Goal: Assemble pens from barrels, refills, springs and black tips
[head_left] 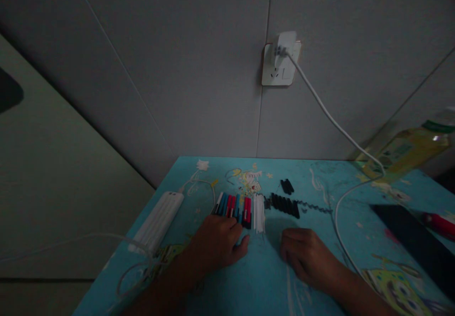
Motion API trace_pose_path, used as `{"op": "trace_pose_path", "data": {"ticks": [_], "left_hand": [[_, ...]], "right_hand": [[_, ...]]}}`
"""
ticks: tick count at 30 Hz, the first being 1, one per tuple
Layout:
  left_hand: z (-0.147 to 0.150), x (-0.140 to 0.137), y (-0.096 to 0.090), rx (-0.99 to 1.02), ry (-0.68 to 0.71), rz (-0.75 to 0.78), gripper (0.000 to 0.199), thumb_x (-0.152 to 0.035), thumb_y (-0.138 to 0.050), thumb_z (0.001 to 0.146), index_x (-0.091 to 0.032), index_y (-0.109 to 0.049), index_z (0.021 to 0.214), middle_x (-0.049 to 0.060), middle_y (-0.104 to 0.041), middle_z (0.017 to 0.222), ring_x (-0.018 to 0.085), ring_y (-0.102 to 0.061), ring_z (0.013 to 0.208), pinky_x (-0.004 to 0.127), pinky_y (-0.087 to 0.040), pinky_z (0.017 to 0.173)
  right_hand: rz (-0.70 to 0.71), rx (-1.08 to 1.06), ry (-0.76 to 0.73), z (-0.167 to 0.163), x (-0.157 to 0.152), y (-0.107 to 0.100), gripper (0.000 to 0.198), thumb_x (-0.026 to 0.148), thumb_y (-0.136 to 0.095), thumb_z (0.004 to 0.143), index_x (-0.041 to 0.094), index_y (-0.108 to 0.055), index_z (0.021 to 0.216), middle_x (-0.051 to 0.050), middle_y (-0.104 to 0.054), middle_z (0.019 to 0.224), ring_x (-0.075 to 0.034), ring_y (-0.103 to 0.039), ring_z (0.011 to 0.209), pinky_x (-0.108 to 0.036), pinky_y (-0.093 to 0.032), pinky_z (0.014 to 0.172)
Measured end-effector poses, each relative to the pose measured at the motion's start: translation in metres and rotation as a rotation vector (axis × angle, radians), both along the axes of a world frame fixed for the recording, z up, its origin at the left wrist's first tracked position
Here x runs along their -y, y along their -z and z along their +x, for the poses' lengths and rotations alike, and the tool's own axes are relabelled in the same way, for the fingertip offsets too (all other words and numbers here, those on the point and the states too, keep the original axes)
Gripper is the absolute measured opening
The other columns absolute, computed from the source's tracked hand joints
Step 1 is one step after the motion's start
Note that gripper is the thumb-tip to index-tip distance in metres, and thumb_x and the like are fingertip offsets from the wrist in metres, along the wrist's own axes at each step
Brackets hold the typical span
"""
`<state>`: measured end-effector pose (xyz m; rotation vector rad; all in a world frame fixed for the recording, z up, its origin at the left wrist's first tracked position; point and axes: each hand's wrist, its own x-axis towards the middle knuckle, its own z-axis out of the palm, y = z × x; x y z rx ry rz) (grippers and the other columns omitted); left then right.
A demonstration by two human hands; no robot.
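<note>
My left hand (223,241) rests at the near ends of a row of red, blue and white pen-like tubes (234,203), its fingertips touching or just over them and the thumb held apart. It hides part of the row. Just right of the tubes lie several thin white sticks (259,212), side by side. Past them is a row of short black cylindrical pieces (285,205), and a few more black pieces (287,186) sit farther back. My right hand (304,255) lies on the table with curled fingers, nearer to me than the black row; nothing shows in it.
A blue patterned cloth (273,283) covers the table. On the left lies a white power strip (158,218) with cords. A white cable (341,207) runs from the wall socket (279,71) down the right side, past a yellow-liquid bottle (408,147), a dark flat panel (408,240) and a red object (439,224).
</note>
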<state>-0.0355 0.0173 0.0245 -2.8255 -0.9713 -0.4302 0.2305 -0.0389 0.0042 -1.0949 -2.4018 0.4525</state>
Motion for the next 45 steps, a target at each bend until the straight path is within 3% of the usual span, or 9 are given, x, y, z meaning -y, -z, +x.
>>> {"op": "trace_pose_path", "data": {"ticks": [10,20,32,37,40,45], "left_hand": [[0.004,0.0,-0.003,-0.119,-0.08,-0.105,0.014,-0.019,-0.054,0.088,-0.017,-0.063,0.077,0.004,-0.067,0.074,0.02,-0.065,0.065,0.029,-0.048,0.058],[0.006,0.001,-0.001,-0.202,-0.175,-0.17,0.016,-0.026,-0.053,0.089,-0.017,-0.065,0.083,0.007,-0.07,0.08,0.024,-0.067,0.066,0.035,-0.051,0.059],[0.004,0.003,0.001,-0.2,-0.169,-0.204,0.011,-0.025,-0.055,0.085,-0.017,-0.062,0.084,0.006,-0.07,0.081,0.023,-0.067,0.068,0.032,-0.051,0.061],[0.006,0.004,-0.004,-0.126,-0.181,-0.139,0.008,-0.023,-0.053,0.086,-0.017,-0.059,0.085,0.006,-0.068,0.082,0.021,-0.066,0.068,0.031,-0.049,0.058],[0.008,0.006,-0.005,-0.061,-0.105,-0.097,0.007,-0.022,-0.051,0.089,-0.018,-0.056,0.086,0.005,-0.066,0.082,0.02,-0.066,0.069,0.029,-0.048,0.058],[0.013,0.013,0.005,-0.054,0.093,-0.081,0.01,-0.026,-0.054,0.093,-0.019,-0.053,0.086,0.001,-0.064,0.074,0.019,-0.064,0.064,0.03,-0.047,0.059]], "right_hand": [[-0.017,0.015,0.002,0.0,0.0,0.0,0.024,0.007,-0.039,0.087,0.019,-0.051,0.071,-0.001,-0.048,0.066,-0.015,-0.048,0.063,-0.029,-0.032,0.062],[0.023,-0.004,0.002,0.0,0.001,0.0,0.026,0.005,-0.039,0.087,0.018,-0.056,0.072,-0.001,-0.051,0.065,-0.014,-0.048,0.061,-0.028,-0.034,0.061],[0.019,0.024,0.003,0.001,0.001,0.002,0.024,0.007,-0.04,0.088,0.019,-0.053,0.072,-0.001,-0.05,0.066,-0.014,-0.049,0.062,-0.028,-0.033,0.061],[0.013,0.034,0.014,0.001,0.0,0.003,0.024,0.007,-0.04,0.089,0.019,-0.054,0.073,-0.001,-0.051,0.067,-0.015,-0.05,0.064,-0.028,-0.035,0.062],[0.012,-0.013,0.005,0.001,0.001,-0.001,0.024,0.008,-0.039,0.091,0.018,-0.057,0.08,-0.002,-0.054,0.071,-0.015,-0.051,0.064,-0.029,-0.038,0.062],[0.029,-0.097,0.046,-0.002,0.003,-0.012,0.026,0.015,-0.041,0.097,0.019,-0.057,0.116,-0.008,-0.064,0.096,-0.018,-0.061,0.081,-0.031,-0.047,0.073]]}}
